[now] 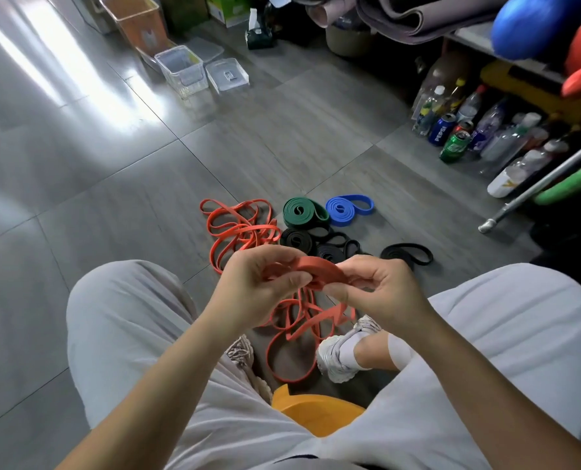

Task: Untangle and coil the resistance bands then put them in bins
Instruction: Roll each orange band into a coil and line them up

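the person sits on an orange stool (316, 413), both hands raised over the floor (79, 164). the left hand (255, 293) and the right hand (380, 290) each pinch the red band (319, 266) with curled fingers, a short flat stretch of it arched between them. more red loops hang below them, down to the floor by a white shoe (336, 361). beyond the hands, near the middle of the floor, lies a red tangle (238, 228). just right of it sit a green coil (302, 212), a blue coil (346, 205) and two black coils (295, 239), with a loose black loop (407, 254) further right. the clear bins (180, 67) stand well apart from all this, toward the floor's far edge, beside an orange bin (136, 25). bottles and cans (451, 140) crowd the right edge.
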`<move>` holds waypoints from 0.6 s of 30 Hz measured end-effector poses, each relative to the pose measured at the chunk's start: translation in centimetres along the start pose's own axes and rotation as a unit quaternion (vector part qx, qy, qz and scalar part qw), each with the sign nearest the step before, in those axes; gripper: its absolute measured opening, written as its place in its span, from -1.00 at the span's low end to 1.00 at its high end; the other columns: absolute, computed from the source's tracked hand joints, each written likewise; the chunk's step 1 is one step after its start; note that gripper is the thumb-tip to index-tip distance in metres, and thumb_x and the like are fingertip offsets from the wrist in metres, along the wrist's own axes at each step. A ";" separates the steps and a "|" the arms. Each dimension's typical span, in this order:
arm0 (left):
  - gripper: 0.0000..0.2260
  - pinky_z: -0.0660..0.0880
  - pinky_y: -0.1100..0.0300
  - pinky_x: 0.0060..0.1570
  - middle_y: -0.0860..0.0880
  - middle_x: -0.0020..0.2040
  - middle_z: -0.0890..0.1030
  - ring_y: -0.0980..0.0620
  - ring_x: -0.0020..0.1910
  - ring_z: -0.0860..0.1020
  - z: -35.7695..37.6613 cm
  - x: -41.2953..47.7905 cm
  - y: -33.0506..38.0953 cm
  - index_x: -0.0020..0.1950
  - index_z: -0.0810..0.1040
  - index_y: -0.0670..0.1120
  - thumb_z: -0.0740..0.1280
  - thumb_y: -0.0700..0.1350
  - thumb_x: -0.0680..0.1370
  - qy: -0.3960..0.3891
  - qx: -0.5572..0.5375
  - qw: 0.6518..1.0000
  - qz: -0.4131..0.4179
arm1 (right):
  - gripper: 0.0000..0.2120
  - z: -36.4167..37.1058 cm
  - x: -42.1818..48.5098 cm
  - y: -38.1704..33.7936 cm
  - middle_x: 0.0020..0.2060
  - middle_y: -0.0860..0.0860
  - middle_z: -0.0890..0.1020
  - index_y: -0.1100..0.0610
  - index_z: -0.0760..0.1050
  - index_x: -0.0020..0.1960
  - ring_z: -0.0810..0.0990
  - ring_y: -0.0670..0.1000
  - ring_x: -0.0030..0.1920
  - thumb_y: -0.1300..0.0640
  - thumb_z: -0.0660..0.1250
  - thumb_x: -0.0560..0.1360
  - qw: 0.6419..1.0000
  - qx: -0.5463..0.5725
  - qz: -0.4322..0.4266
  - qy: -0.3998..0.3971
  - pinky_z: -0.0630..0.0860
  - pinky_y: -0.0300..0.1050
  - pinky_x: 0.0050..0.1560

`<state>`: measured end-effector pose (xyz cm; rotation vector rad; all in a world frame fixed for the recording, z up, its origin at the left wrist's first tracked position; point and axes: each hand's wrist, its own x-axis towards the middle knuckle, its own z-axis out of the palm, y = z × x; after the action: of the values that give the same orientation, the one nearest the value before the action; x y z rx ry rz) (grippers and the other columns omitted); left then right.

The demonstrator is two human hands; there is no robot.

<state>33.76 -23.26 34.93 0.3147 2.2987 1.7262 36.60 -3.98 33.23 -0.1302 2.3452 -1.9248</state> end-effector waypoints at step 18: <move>-0.80 0.56 0.12 -0.13 0.10 -0.03 0.63 0.08 -0.11 0.59 1.3 -0.3 0.1 0.11 0.62 0.05 0.39 -0.06 0.49 -0.032 0.391 0.910 0.132 | -0.84 0.3 0.1 0.7 -0.15 -0.05 0.68 0.08 0.66 0.03 0.62 -0.04 -0.13 0.12 0.43 0.45 0.954 -0.289 -0.072 -0.042 0.55 -0.02 -0.09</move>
<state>34.48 -22.13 34.67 0.8394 2.8921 0.7562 36.58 -4.16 32.44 -0.4283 2.8250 -1.1828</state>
